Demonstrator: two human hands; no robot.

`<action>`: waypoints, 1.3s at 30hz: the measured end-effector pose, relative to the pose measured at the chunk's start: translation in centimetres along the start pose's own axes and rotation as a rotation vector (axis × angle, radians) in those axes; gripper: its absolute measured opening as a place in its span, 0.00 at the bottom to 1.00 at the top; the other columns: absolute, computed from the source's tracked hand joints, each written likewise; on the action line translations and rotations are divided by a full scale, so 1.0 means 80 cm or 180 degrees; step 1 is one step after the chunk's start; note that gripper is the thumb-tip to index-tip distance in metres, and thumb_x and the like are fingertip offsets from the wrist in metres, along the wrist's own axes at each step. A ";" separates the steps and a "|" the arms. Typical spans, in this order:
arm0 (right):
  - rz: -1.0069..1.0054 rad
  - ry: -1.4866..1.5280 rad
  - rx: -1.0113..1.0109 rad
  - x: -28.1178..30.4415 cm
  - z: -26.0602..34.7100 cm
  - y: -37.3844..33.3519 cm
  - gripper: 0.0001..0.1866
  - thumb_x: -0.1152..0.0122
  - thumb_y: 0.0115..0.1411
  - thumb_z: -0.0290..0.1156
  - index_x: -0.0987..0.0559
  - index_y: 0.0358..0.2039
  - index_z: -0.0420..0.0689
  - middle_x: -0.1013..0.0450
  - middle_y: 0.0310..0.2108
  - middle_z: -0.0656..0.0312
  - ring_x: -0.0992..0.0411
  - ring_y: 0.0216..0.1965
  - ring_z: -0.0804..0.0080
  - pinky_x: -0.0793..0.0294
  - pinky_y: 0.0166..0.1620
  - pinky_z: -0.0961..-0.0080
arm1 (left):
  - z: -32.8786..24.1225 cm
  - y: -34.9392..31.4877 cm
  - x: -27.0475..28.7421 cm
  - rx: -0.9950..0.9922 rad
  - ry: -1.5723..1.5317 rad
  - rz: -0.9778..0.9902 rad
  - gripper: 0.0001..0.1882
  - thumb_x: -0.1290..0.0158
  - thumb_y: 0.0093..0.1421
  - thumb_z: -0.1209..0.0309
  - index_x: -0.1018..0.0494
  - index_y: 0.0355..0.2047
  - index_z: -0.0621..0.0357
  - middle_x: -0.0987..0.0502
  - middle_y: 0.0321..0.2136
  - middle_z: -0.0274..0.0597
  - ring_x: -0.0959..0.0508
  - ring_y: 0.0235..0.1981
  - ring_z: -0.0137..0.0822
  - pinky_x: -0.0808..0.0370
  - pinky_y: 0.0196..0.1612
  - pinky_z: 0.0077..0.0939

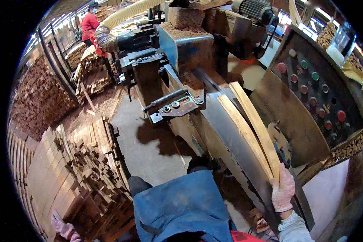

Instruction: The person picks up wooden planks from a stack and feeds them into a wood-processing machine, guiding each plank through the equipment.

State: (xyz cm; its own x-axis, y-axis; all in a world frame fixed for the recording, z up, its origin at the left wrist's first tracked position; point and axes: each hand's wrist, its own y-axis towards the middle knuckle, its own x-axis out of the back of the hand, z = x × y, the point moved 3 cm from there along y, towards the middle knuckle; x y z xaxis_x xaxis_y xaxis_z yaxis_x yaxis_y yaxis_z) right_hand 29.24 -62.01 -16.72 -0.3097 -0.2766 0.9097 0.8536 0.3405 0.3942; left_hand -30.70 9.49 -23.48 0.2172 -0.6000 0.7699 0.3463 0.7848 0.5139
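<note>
My right hand (283, 189), in a pale pinkish work glove, is closed around the near ends of two wooden strips. One wooden strip (246, 135) lies along the dark metal machine bed (222, 125). The other wooden strip (259, 131) runs beside it on the right, with a narrow gap between them toward the far end. Down at the lower left is my gloved left hand (64, 229), its visible fingers stretched out beside a stack of wooden strips (94, 169). Part of that hand is cut off by the picture's edge, and no held thing shows in it.
A blue, sawdust-covered machine housing (189, 48) stands ahead, with a metal bracket (175, 105) on the bed's left. At the right is a control panel (310, 88) with coloured buttons. A ribbed hose (125, 17) arches above. A person in red (89, 25) stands far left near piled wood.
</note>
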 end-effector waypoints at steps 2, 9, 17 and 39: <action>-0.0387 -0.0043 0.0294 -0.016 0.014 0.034 0.39 0.32 0.54 0.27 0.32 0.67 0.40 0.27 0.58 0.47 0.29 0.55 0.45 0.30 0.58 0.56 | 0.004 0.007 -0.004 -0.0028 0.0225 0.0115 0.40 0.51 0.56 0.82 0.40 0.71 0.54 0.28 0.56 0.53 0.26 0.55 0.54 0.28 0.59 0.40; -0.1487 0.0935 0.1000 -0.133 0.112 0.254 0.32 0.36 0.64 0.29 0.33 0.68 0.39 0.29 0.62 0.46 0.31 0.62 0.46 0.34 0.65 0.58 | -0.036 -0.007 0.071 -0.0208 -0.0604 -0.0249 0.33 0.49 0.53 0.82 0.30 0.62 0.59 0.24 0.45 0.56 0.25 0.48 0.56 0.26 0.51 0.45; -0.0795 0.1289 0.1182 -0.111 0.112 0.198 0.29 0.38 0.63 0.24 0.30 0.64 0.34 0.29 0.64 0.48 0.32 0.64 0.50 0.38 0.68 0.61 | -0.059 -0.005 0.121 -0.0023 -0.0211 -0.0107 0.42 0.46 0.47 0.82 0.33 0.66 0.50 0.27 0.57 0.50 0.29 0.59 0.53 0.33 0.65 0.45; -0.0385 0.0900 0.1854 -0.136 0.102 0.241 0.27 0.37 0.59 0.19 0.24 0.61 0.42 0.24 0.57 0.48 0.26 0.56 0.50 0.28 0.60 0.61 | -0.197 0.066 0.264 -0.1251 -0.1122 -0.0292 0.41 0.38 0.45 0.81 0.29 0.63 0.47 0.22 0.51 0.48 0.24 0.52 0.52 0.29 0.59 0.45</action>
State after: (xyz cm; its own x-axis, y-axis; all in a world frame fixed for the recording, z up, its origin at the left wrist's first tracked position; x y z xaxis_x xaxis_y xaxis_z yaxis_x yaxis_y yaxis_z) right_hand 45.69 -45.11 -17.94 -0.1996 -0.5418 0.8165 0.4288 0.7009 0.5700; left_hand -9.89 -1.52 -10.47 -0.1263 -0.5220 0.8435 0.6799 0.5737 0.4568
